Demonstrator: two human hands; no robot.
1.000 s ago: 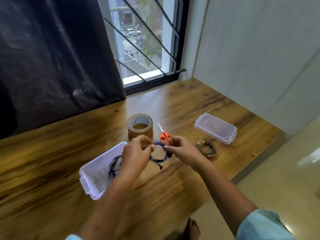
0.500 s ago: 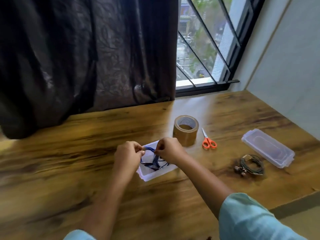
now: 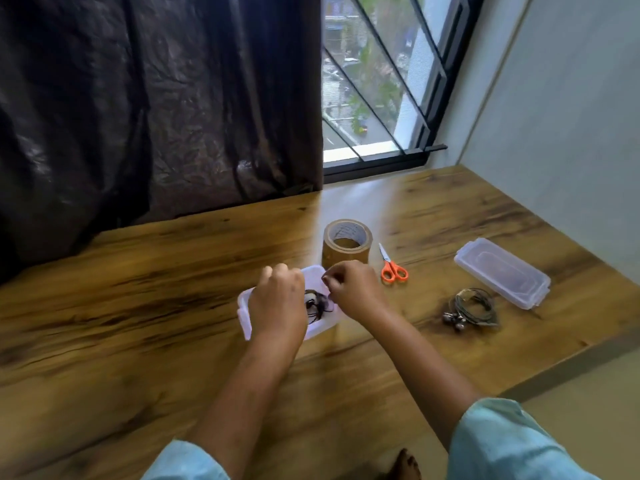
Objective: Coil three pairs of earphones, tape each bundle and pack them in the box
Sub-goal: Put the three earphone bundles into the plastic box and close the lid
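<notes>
My left hand (image 3: 277, 301) and right hand (image 3: 355, 291) curl over the box (image 3: 243, 313); whether they grip the earphones (image 3: 317, 305) inside, I cannot tell.

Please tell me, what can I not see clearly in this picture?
Head view only.
- How many bundles lie in the box: left hand and right hand cover it.
- What either hand holds: curled under, blurred.
- Whether the loose coil beside the lid is taped: too small.
</notes>
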